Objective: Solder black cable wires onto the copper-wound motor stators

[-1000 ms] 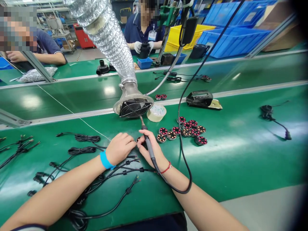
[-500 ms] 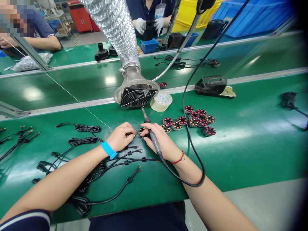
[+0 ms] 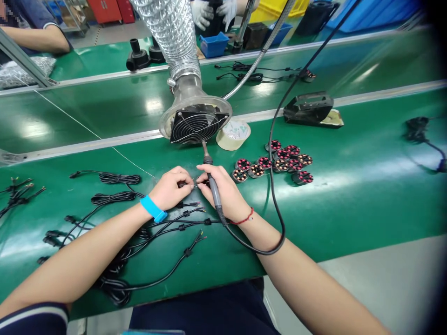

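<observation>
My left hand (image 3: pixel 172 187), with a blue band at its wrist, is pinched closed on a thin wire whose pale tip pokes out toward my right hand. My right hand (image 3: pixel 223 190) has the soldering iron (image 3: pixel 214 190) lying across it, tip pointing away under the fume hood fan (image 3: pixel 197 128). Its thumb and fingertips come close to my left fingertips, beside a small dark part (image 3: pixel 204 182) mostly hidden by the fingers. Black cables (image 3: pixel 164 228) with stripped coloured ends lie below both hands. Right of them sit several small round coil-wound motor stators (image 3: pixel 256 170).
A roll of tape (image 3: pixel 233 135) stands beside the hood. Behind the stators is a black holder (image 3: pixel 309 109). The iron's cord (image 3: pixel 275 190) loops over my right forearm. A thin pale line (image 3: pixel 129 160) runs down toward my left hand. Across the bench are co-workers, one with gloved hands (image 3: pixel 202 15).
The view has tilted down slightly. My hands have drawn closer together, and the round stator seen between them is now mostly covered by my right fingers.
</observation>
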Motion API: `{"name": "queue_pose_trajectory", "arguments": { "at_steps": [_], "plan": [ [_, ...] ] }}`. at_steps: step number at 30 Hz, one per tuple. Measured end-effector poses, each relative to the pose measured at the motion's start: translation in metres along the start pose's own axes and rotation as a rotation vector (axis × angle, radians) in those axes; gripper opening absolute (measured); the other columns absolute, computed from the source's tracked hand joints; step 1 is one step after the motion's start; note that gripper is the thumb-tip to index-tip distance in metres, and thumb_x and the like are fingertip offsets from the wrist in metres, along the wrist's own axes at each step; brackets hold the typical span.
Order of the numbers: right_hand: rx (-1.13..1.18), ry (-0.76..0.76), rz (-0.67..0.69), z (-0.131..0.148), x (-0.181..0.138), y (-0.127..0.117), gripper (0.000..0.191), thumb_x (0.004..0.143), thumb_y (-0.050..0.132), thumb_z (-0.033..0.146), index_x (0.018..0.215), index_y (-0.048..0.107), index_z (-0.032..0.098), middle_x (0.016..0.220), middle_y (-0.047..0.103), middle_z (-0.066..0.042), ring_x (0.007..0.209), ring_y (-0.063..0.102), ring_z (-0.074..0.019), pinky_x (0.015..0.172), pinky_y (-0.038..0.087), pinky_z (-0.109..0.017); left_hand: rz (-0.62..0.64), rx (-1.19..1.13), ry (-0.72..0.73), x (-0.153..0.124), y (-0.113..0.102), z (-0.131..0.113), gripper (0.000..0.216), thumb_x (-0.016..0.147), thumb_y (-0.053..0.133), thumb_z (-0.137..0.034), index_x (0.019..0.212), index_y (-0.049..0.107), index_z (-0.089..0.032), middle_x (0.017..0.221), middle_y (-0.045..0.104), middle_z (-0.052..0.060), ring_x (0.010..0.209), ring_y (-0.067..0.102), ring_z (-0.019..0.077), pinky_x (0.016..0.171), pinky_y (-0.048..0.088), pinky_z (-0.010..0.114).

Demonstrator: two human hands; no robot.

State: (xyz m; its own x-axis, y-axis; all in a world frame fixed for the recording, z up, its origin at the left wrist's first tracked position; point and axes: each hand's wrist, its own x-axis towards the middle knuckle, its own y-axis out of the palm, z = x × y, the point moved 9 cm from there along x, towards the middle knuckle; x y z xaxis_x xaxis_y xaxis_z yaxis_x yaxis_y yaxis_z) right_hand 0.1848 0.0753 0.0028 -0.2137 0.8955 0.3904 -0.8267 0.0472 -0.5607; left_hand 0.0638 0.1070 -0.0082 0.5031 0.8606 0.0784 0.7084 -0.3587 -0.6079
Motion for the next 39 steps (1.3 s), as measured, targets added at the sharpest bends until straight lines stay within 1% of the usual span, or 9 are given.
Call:
{"name": "queue_pose_trajectory", "arguments": {
  "at_steps": [4,6,8,10,12,16,25,31,39],
  "plan": [
    [0.118,0.144,-0.070,0.003,-0.013,-0.029,0.034,0.094,0.049,0.021,0.127,0.051,0.026,0.092,0.073,0.000,0.095,0.067,-0.0186,0.094,0.051,-0.040,-0.022,-0.030,-0.045,0.000,-0.001,0.003,0.012,0.076,0.060,-0.012,0.071,0.071,-0.016,0.081,0.064,0.002,0.076,0.059,0.0134,0.071,0.048,0.028],
    [0.122,0.261,-0.078,0.005,-0.026,-0.041,0.033,0.096,0.049,0.027,0.130,0.052,0.027,0.085,0.073,0.001,0.086,0.070,-0.0168,0.087,0.054,-0.036,-0.030,-0.035,-0.062,0.001,-0.002,0.003,0.012,0.076,0.061,-0.013,0.070,0.071,-0.016,0.081,0.064,0.002,0.074,0.059,0.0126,0.068,0.048,0.027],
    [0.102,0.299,-0.153,0.011,-0.041,-0.053,0.029,0.095,0.055,0.031,0.124,0.059,0.028,0.092,0.072,-0.001,0.082,0.070,-0.0168,0.079,0.056,-0.034,-0.028,-0.032,-0.062,0.001,-0.001,0.002,0.013,0.076,0.061,-0.013,0.069,0.071,-0.016,0.082,0.064,0.002,0.072,0.058,0.0118,0.067,0.047,0.026],
    [0.089,0.272,-0.251,0.018,-0.055,-0.059,0.022,0.092,0.059,0.028,0.113,0.064,0.028,0.097,0.070,-0.002,0.082,0.068,-0.0166,0.076,0.056,-0.032,-0.024,-0.027,-0.054,0.001,-0.001,0.000,0.013,0.076,0.061,-0.012,0.068,0.070,-0.015,0.081,0.064,0.002,0.071,0.058,0.0116,0.067,0.047,0.025],
    [0.075,0.226,-0.352,0.021,-0.068,-0.060,0.017,0.089,0.062,0.021,0.105,0.064,0.027,0.090,0.067,-0.001,0.077,0.065,-0.0153,0.069,0.055,-0.030,-0.029,-0.024,-0.043,0.002,-0.001,-0.001,0.013,0.075,0.060,-0.010,0.067,0.069,-0.015,0.080,0.063,0.002,0.072,0.058,0.0116,0.068,0.047,0.025],
    [0.042,0.131,-0.478,0.021,-0.082,-0.057,0.021,0.082,0.067,0.017,0.101,0.059,0.025,0.080,0.061,0.001,0.059,0.059,-0.0116,0.052,0.050,-0.025,-0.039,-0.011,-0.017,0.002,-0.002,-0.005,0.013,0.074,0.058,-0.009,0.066,0.067,-0.014,0.078,0.062,0.002,0.071,0.057,0.0109,0.068,0.047,0.025],
    [-0.053,0.106,-0.434,0.027,-0.078,-0.054,0.011,0.084,0.067,0.025,0.092,0.058,0.025,0.073,0.067,0.002,0.050,0.064,-0.0112,0.047,0.053,-0.023,-0.051,0.067,0.064,0.001,-0.002,-0.015,0.014,0.074,0.054,-0.008,0.065,0.063,-0.015,0.079,0.061,0.002,0.072,0.057,0.0110,0.069,0.047,0.024],
    [-0.047,0.100,-0.376,0.028,-0.076,-0.049,0.013,0.085,0.066,0.024,0.094,0.057,0.026,0.075,0.068,0.002,0.053,0.067,-0.0134,0.048,0.055,-0.025,-0.051,0.108,0.083,0.001,-0.002,-0.017,0.014,0.075,0.053,-0.009,0.066,0.062,-0.015,0.080,0.061,0.002,0.073,0.057,0.0110,0.069,0.047,0.024],
    [-0.056,0.129,-0.389,0.024,-0.079,-0.049,0.013,0.086,0.066,0.026,0.096,0.058,0.025,0.079,0.069,0.000,0.057,0.070,-0.0139,0.049,0.055,-0.024,-0.058,0.149,0.132,0.000,-0.001,-0.022,0.014,0.077,0.053,-0.008,0.068,0.061,-0.015,0.080,0.060,0.002,0.074,0.057,0.0113,0.070,0.048,0.025]
  ]
}}
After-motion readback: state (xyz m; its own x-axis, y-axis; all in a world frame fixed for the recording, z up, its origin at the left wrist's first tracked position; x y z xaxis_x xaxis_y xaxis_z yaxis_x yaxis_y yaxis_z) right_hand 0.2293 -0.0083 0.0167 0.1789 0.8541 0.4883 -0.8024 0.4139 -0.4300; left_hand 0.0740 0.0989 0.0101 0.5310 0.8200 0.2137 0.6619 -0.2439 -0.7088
